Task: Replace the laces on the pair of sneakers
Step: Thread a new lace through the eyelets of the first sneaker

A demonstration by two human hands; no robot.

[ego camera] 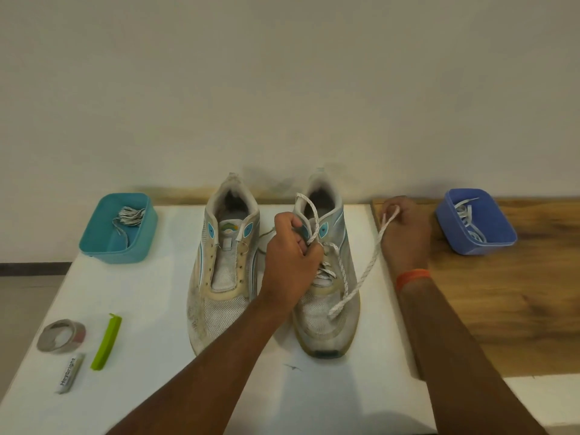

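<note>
- Right sneaker on white surface: light, soft mesh, stiffer at eyelet band; best steadied there.
- Left hand clenched around crossed lace at eyelets.
- Right hand pinching lace: limp, slippery; best gripped near tip.

Grey tube reads "Heybright" (spelling uncertain).

Taking the pair of sneakers as landmark: bare white board lies open to their left, between them and the teal tub. Near left, tape, a green clip and a tube crowd the corner. Right, a taut lace and the right hand bar passage toward the blue tub.
</note>
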